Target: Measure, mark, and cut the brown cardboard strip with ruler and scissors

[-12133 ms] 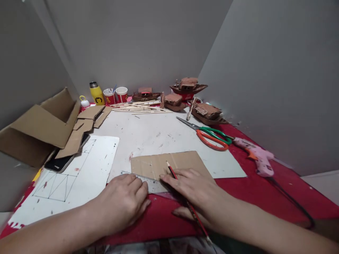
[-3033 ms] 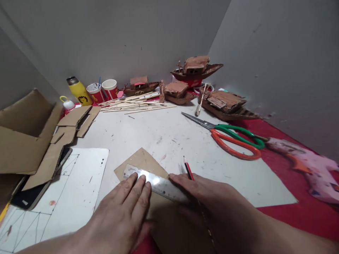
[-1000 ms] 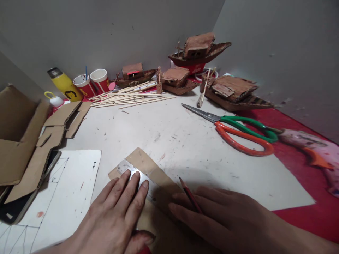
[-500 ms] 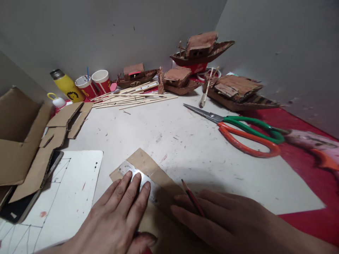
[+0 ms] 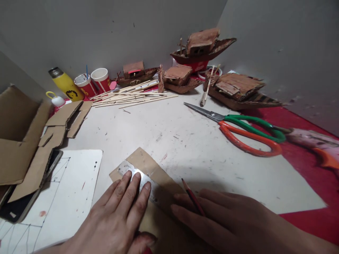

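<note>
A strip of brown cardboard (image 5: 159, 165) lies slantwise on the white sheet in front of me. Across it runs a small metal ruler (image 5: 144, 178), pressed down by the outstretched fingertips of my left hand (image 5: 116, 215). My right hand (image 5: 219, 220) rests at the cardboard's right side with its fingers in shadow. A dark red pencil (image 5: 194, 201) is held between those fingers, its tip pointing up and to the left. The near end of the cardboard lies in shadow between both hands.
Large scissors (image 5: 225, 121) with green and orange handles lie at right. Model boats (image 5: 203, 46), thin sticks (image 5: 132, 95), paper cups (image 5: 100, 79) and a yellow bottle (image 5: 66, 84) line the back. At left are folded cardboard (image 5: 16, 158), a phone (image 5: 23, 208) and a drawing (image 5: 79, 183).
The view has shifted very slightly. Both hands, the ruler, the cardboard and the pencil keep the same places.
</note>
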The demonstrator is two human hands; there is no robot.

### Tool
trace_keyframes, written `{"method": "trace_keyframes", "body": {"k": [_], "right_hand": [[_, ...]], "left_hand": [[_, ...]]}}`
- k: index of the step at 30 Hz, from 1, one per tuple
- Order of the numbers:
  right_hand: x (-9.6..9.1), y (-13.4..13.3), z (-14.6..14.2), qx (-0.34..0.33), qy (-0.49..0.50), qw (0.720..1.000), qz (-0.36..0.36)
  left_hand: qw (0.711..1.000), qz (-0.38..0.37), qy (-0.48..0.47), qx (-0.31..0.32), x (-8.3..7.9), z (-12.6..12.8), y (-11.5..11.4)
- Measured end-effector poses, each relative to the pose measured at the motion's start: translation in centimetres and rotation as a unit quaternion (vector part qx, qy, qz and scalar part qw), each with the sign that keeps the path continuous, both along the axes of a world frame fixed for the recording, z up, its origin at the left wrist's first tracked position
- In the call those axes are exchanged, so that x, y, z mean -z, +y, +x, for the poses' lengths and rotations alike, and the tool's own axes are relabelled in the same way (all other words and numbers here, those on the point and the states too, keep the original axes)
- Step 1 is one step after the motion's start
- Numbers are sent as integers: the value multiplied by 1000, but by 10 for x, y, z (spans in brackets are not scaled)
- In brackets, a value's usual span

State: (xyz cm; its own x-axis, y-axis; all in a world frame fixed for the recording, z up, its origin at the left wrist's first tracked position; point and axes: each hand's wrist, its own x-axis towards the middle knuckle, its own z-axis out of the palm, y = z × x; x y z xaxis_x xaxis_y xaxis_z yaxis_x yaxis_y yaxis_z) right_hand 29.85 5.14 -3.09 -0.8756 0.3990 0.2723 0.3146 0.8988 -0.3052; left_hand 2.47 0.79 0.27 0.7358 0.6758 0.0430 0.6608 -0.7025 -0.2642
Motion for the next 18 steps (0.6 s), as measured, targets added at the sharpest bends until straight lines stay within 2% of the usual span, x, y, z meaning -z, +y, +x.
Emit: {"method": "trace_keyframes", "body": {"k": [4,9,18], "right_hand": [[5,-4,-1,33,43,999,-3],[8,-8,-1,43,38,998,-30],[10,-6,0,34,39,999,-13]], "left_hand": [[1000,-8,-2,-3,3,-1,-1],[999,-2,-28,-18,10,-5,-3],[999,-16,-22,-16,5,-3,-2]]}}
